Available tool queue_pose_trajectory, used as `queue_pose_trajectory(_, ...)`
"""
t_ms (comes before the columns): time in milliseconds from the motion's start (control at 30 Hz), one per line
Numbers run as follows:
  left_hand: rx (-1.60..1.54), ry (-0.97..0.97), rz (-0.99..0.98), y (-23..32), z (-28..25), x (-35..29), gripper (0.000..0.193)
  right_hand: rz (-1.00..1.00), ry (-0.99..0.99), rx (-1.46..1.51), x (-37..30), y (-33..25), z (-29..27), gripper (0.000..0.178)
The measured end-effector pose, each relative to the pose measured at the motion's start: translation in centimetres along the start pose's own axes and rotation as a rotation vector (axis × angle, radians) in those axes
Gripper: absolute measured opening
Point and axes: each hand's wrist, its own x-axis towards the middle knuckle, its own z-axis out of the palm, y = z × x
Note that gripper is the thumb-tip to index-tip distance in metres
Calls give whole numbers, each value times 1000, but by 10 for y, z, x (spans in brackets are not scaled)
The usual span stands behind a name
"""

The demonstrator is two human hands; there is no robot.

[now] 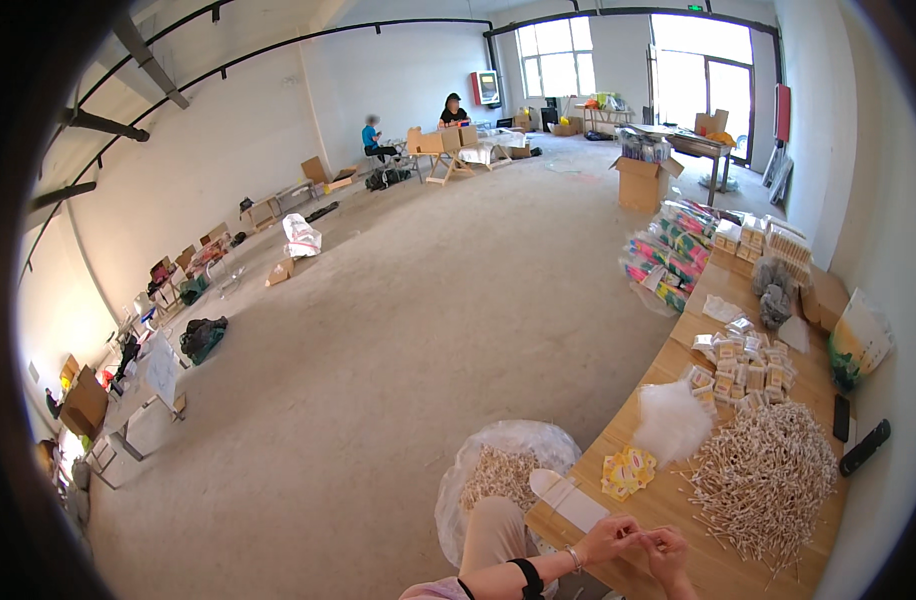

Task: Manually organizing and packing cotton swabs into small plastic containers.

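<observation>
Near the front edge of the wooden table [633, 400], my left hand [608, 540] and my right hand [666, 552] meet, fingertips pinched together. Whatever lies between them is too small to make out. To the right of them spreads a big loose heap of cotton swabs [763, 480]. Just beyond my left hand, a white rounded card strip [570, 500] lies by the table's left edge. Small yellow printed cards [628, 473] are fanned out behind it, next to a pile of thin clear plastic bags [673, 425]. Filled swab packs [748, 370] are heaped farther back.
On the floor left of the table stands a clear sack of swabs [503, 478], close to my knee. Colourful plastic packages [670, 255] are stacked beyond the table, near an open carton [646, 183]. Two people sit at far tables. A dark phone-like object [841, 418] lies by the wall.
</observation>
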Motion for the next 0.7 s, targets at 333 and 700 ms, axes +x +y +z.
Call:
queue_pose_trajectory(333, -583, -144, -246, -40, 10, 4, 11, 353, -129, 565, 6, 28, -2, 2)
queue_pose_trajectory(700, 322, 102, 384, 0, -5, -1, 14, -329, 131, -229, -7, 21, 3, 14)
